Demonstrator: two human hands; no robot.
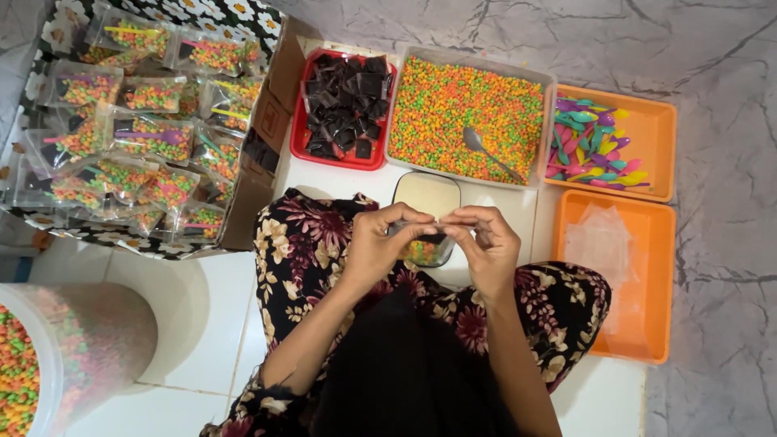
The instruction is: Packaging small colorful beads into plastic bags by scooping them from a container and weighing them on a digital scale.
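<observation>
Both hands meet at the centre of the view, above the person's lap. The left hand (374, 243) and the right hand (486, 241) are each closed in a pinch on the top edge of a small clear packet (424, 249) holding coloured pellets. The packet hangs between the two hands, touching both, so neither hand is nearer. Its gripped mouth edge runs from 9 o'clock to 3 o'clock, and its filled body hangs toward 6 o'clock below the fingertips. Just beyond the hands at 12 o'clock lies a small pale rectangular lid or tray (426, 194) on the white floor. Further out at 12 o'clock sits a clear bin of coloured pellets (465, 113) with a metal spoon (486, 152) resting in it. At 11 o'clock is a red tray of dark sachets (342, 109). At 1 o'clock an orange tray of coloured plastic spoons (611, 146) stands, and at 3 o'clock a second orange tray (615, 275) holds clear bags. At 10 o'clock a cardboard box of filled packets (146, 121) lies open. At 8 o'clock a large tub (73, 356) contains more pellets.
</observation>
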